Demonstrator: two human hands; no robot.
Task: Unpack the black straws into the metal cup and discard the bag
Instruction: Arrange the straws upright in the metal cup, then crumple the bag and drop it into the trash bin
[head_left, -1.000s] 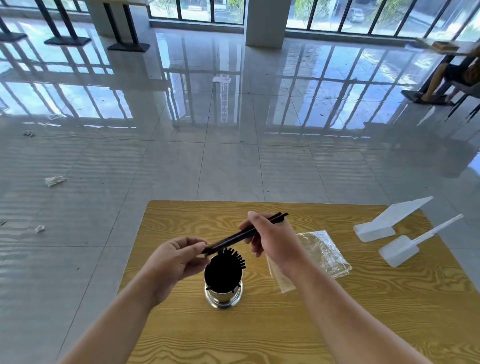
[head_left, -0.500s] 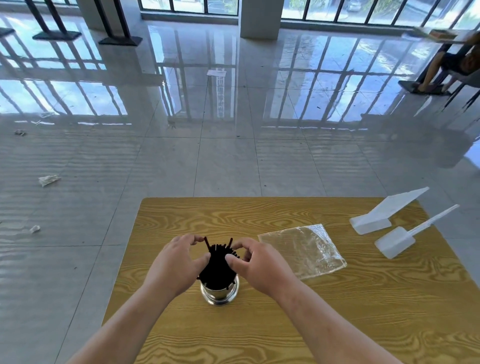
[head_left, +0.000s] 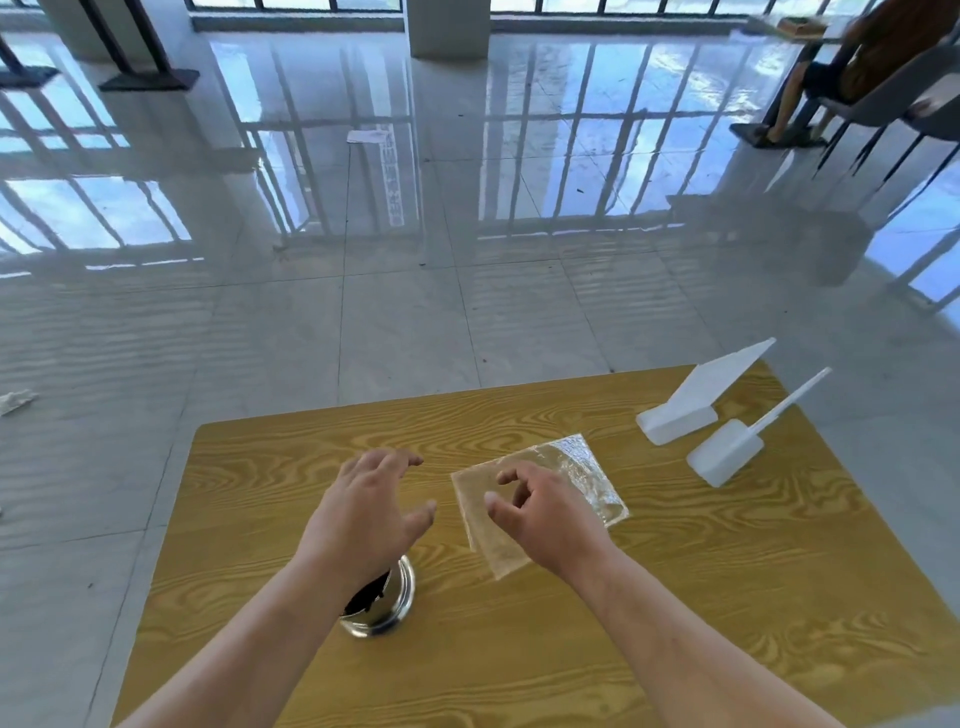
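The metal cup (head_left: 395, 605) stands on the wooden table (head_left: 675, 597), partly hidden under my left wrist. Black straws (head_left: 368, 596) fill it. My left hand (head_left: 366, 512) hovers above and beyond the cup, fingers spread, holding nothing. The clear plastic bag (head_left: 582, 470) lies flat on the table to the right of the cup. My right hand (head_left: 540, 512) is over the bag's near half with fingers curled and apart; whether it touches the bag is unclear.
Two white plastic scoops (head_left: 691, 400) (head_left: 732, 454) lie at the table's far right corner. Glossy tiled floor surrounds the table, with paper scraps (head_left: 15, 401) at left. A seated person (head_left: 826, 67) is at the far right.
Both hands have left the cup of straws. The left hand lifted above it and opened; the right hand moved right, over the bag. The view tilted down and shifted.
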